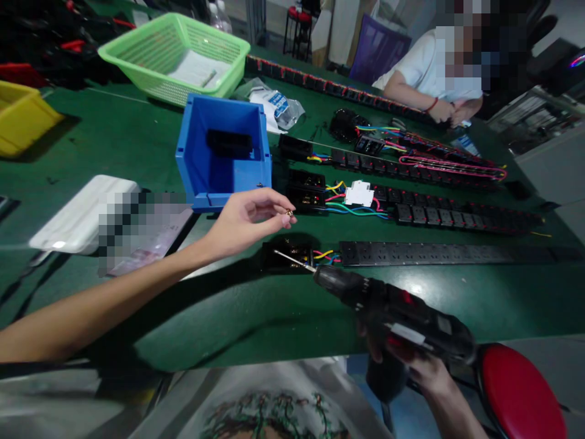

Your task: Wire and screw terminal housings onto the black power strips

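Observation:
Between the thumb and fingertips of my left hand [249,221] is a small brass-coloured screw [289,213], held just in front of the blue bin [223,198]. My right hand [423,366] grips a black cordless drill [393,308] by its handle. The drill's long thin bit [295,259] points left, over a black socket box [269,262] with yellow, red and blue wires [325,256]. Those wires run to a long black power strip [411,253] lying on the green table. I cannot tell whether the bit touches the box.
More wired power strips [429,213] lie behind, one with a white breaker [359,192] on it. A green basket [214,46], a yellow bin [21,116] and a white power bank [77,213] stand leftward. A co-worker [411,79] sits across; a red stool [521,390] is near right.

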`<move>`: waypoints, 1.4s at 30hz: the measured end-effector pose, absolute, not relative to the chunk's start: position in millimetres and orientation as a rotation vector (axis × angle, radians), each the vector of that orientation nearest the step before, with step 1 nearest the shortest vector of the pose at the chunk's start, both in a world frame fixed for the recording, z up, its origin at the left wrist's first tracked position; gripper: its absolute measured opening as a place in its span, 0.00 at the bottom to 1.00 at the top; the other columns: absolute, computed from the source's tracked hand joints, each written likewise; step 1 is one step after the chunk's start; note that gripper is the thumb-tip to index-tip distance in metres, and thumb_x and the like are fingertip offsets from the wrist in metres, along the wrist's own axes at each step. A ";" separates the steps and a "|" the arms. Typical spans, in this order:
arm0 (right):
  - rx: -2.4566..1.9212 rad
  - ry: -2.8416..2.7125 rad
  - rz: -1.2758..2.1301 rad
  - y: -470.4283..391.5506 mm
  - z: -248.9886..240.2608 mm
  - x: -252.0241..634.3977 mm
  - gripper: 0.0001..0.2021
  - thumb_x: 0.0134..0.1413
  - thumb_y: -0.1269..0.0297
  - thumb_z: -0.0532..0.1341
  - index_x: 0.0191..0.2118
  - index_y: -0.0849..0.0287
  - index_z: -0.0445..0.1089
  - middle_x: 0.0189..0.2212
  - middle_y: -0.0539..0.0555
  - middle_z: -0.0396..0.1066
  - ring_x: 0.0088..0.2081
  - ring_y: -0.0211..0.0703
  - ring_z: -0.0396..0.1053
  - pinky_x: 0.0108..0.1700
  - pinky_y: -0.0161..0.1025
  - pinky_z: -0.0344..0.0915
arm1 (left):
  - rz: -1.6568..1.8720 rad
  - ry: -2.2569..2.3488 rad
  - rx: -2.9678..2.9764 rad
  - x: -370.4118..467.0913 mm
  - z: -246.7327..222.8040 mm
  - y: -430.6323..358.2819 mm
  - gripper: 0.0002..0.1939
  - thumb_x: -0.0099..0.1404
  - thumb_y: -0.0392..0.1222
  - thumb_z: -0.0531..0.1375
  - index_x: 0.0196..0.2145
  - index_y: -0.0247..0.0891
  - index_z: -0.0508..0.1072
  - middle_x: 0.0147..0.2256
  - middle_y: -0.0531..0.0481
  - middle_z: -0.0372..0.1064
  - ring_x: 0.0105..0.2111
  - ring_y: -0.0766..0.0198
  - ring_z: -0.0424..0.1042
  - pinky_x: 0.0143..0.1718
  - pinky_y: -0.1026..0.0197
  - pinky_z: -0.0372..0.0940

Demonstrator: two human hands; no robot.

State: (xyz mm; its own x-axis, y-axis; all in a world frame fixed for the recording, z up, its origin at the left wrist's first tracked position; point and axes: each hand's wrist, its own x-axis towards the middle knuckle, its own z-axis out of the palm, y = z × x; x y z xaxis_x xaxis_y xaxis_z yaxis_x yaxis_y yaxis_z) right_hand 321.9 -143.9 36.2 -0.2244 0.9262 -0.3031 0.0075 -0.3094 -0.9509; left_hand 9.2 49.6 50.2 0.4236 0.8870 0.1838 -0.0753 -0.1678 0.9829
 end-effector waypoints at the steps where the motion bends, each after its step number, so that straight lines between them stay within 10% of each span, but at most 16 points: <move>1: -1.265 -1.183 1.623 -143.1 32.4 326.6 0.18 0.53 0.52 0.62 0.45 0.60 0.71 0.30 0.56 0.72 0.23 0.39 0.65 0.25 0.38 0.62 | 1.002 0.774 1.483 8.6 47.6 46.1 0.12 0.60 0.41 0.65 0.40 0.33 0.73 0.35 0.46 0.75 0.35 0.64 0.75 0.43 0.59 0.71; 10: -1.009 -0.797 1.876 -137.6 -3.3 329.8 0.18 0.50 0.51 0.59 0.33 0.64 0.71 0.17 0.53 0.64 0.17 0.36 0.58 0.19 0.32 0.51 | 0.919 0.926 1.588 -0.6 28.4 -6.6 0.09 0.60 0.39 0.64 0.39 0.35 0.75 0.34 0.48 0.75 0.34 0.65 0.74 0.39 0.64 0.71; 42: -1.105 -0.835 2.087 -140.0 -25.4 341.4 0.22 0.46 0.43 0.58 0.30 0.60 0.73 0.16 0.54 0.62 0.18 0.40 0.58 0.22 0.36 0.51 | 1.086 0.923 1.781 0.3 6.3 -19.8 0.14 0.60 0.29 0.63 0.43 0.39 0.76 0.38 0.46 0.74 0.37 0.64 0.73 0.37 0.63 0.70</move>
State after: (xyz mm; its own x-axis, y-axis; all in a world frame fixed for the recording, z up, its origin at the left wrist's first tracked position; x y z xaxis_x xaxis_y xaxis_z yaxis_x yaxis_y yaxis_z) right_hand 341.4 -140.0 -25.4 -0.4528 0.7610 -0.4646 -0.2306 -0.6033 -0.7635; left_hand 0.3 -19.8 6.3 0.3550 0.8830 0.3072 0.1608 -0.3813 0.9103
